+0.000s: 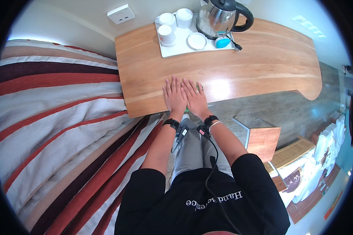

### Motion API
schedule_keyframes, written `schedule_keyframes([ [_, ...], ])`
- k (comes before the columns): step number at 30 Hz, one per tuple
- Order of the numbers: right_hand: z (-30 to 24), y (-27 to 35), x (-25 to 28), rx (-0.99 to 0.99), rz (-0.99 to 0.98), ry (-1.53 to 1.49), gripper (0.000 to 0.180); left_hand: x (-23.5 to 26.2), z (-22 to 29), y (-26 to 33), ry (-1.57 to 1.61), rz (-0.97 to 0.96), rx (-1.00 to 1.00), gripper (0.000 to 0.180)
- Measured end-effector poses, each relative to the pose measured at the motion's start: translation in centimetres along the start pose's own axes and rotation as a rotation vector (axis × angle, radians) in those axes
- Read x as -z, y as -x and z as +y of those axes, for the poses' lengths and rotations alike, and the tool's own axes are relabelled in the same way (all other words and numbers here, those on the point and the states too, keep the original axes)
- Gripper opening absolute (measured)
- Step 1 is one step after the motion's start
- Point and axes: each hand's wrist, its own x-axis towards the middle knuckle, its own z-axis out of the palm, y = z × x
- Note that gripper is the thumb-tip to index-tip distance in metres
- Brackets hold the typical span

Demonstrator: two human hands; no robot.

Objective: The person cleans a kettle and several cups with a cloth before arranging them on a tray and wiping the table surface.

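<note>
Glossy curved wooden desk (239,74), left hand (174,98) and right hand (195,98) flat, fingers spread, green cloth (199,87) beneath.

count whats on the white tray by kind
white ceramic cups: 3
white round saucer: 1
shiny steel electric kettle with black handle: 1
small blue round object: 1
total: 6, all on the white rectangular tray

No packages, labels, signs or screens in view
</note>
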Motion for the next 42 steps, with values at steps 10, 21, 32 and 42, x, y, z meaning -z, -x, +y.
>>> schedule_keyframes([
  [10, 6.5, 0.8, 2.2, 0.015, -0.043, 0.031, 0.054, -1.7, 6.9, -1.7, 0.046, 0.001, 0.072, 0.060],
  [21, 13.6, -0.1, 4.7, -0.038, 0.036, -0.013, 0.051, -3.0, 13.8, -5.5, 0.059, -0.008, 0.078, 0.064],
  [32, 16.2, -5.2, 4.8, 0.002, 0.030, -0.053, 0.052, -4.6, 13.7, -10.1, 0.181, 0.237, 0.019, 0.042],
  [42, 17.6, -8.3, 3.6, 0.026, 0.069, -0.025, 0.049, -4.8, 13.2, -13.4, 0.151, 0.176, 0.061, 0.037],
])
